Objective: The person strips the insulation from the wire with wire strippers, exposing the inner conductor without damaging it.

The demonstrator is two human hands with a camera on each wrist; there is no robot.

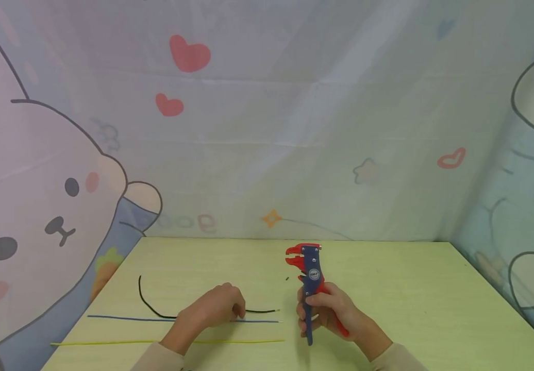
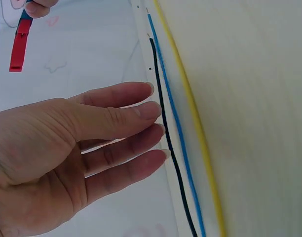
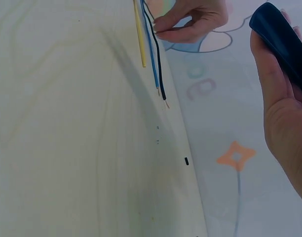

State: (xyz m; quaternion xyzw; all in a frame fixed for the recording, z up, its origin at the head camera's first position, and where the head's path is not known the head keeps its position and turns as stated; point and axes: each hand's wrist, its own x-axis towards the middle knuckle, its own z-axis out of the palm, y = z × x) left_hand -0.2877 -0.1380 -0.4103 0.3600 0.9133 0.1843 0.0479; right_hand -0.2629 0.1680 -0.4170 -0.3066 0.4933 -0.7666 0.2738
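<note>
My left hand (image 1: 216,306) hovers by the middle of a black wire (image 1: 262,311), its fingers fairly straight. In the left wrist view the fingertips (image 2: 150,110) are right at the black wire with nothing pinched between them. Beside it lie a blue wire (image 1: 123,318) and, nearer to me, a yellow wire (image 1: 109,342). The black and blue wires show bare metal at their right ends; the yellow one's right end looks covered. My right hand (image 1: 336,312) grips a red and blue wire stripper (image 1: 312,273) by its handles, upright, with its red jaws parted and pointing left.
A short black offcut (image 3: 186,161) of insulation lies near the table's far edge, with tiny specks close by. The pale yellow-green table (image 1: 411,288) meets a printed cloth backdrop (image 1: 295,129) at the back and sides.
</note>
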